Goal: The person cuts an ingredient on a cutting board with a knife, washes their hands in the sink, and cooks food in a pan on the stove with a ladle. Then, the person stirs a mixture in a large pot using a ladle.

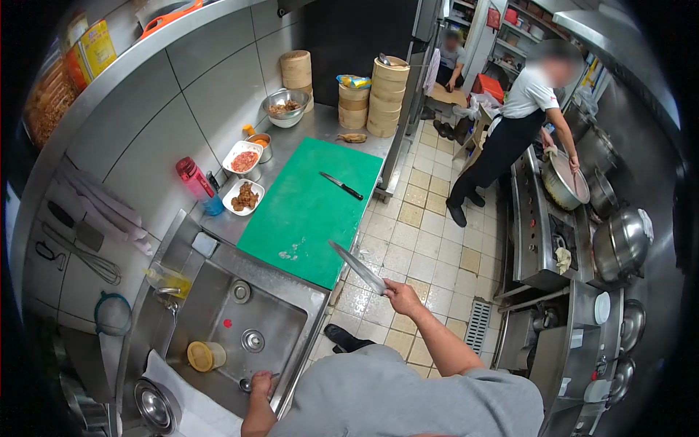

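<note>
My right hand (403, 297) is closed on the handle of a large kitchen knife (358, 267). Its blade points up and left, over the near right edge of the green cutting board (306, 207). At the right front of the sink (207, 309), my left hand (261, 383) is closed on what looks like a small metal spoon (246, 384), with a round bowl to the left of the fingers. A smaller black-handled knife (342, 186) lies on the board. A yellowish lidded tub (207, 356) lies in the sink, near my left hand.
White dishes of minced meat (242, 157) and cooked meat (242, 197) stand left of the board. Bamboo steamers (387, 95) stack behind it. A co-worker (520, 116) handles a large pot (565, 178) at the stove on the right; another person (450, 58) is further back.
</note>
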Available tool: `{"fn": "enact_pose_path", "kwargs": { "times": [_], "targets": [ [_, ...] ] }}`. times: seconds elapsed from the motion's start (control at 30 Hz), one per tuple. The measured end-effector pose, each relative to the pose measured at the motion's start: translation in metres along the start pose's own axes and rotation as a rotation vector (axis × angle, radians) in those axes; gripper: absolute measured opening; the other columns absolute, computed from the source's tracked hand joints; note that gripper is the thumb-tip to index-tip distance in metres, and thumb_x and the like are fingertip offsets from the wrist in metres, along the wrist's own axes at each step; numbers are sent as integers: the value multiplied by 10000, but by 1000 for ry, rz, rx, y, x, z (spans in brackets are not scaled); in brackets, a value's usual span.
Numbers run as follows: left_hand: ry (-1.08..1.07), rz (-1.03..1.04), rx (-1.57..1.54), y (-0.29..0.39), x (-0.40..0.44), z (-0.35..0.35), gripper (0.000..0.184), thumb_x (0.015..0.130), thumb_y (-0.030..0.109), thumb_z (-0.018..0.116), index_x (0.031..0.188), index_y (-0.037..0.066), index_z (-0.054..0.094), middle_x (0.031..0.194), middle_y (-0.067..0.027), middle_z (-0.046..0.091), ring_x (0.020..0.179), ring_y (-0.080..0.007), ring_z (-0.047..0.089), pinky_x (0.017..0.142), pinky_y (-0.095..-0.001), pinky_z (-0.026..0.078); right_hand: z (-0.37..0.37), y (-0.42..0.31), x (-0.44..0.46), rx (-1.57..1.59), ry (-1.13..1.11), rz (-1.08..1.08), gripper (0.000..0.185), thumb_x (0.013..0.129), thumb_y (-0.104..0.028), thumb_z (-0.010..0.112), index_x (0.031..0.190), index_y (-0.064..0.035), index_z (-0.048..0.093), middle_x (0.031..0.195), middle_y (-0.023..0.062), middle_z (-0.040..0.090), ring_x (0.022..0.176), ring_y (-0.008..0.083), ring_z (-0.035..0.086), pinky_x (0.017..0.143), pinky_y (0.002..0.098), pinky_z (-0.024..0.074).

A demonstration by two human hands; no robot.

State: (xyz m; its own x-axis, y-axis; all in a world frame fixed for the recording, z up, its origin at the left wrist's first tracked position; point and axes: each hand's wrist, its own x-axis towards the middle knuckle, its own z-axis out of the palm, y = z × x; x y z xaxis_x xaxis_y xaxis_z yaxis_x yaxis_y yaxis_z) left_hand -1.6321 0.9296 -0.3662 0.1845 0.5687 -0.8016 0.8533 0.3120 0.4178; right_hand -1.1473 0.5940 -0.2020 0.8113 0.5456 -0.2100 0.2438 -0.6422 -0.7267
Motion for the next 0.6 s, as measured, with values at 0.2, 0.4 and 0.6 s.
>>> {"fn": "enact_pose_path", "kwargs": {
  "times": [0.2,0.4,0.6],
  "targets": [
    [-36,12,-28,-8,8,0,218,942,239,617,1071,71,666,895,-61,646,678,-186,611,489,-361,493,-3,-4,-2,11,-22,19,411,942,-208,656,1335,-97,609,1178,195,687,1108,340,665,940,392,519],
    [-28,60,24,-7,14,0,239,953,273,599,962,42,659,794,-73,612,590,-191,580,433,-354,452,1,4,1,11,1,-29,400,944,-229,655,1325,-114,618,1144,202,692,1090,367,661,925,416,522],
    [-28,67,-18,-3,8,3,197,934,246,620,970,54,647,739,-71,608,499,-183,533,410,-356,416,-3,-3,0,23,-14,15,407,944,-215,660,1332,-100,614,1167,198,690,1093,342,672,927,388,526]
  ]
}}
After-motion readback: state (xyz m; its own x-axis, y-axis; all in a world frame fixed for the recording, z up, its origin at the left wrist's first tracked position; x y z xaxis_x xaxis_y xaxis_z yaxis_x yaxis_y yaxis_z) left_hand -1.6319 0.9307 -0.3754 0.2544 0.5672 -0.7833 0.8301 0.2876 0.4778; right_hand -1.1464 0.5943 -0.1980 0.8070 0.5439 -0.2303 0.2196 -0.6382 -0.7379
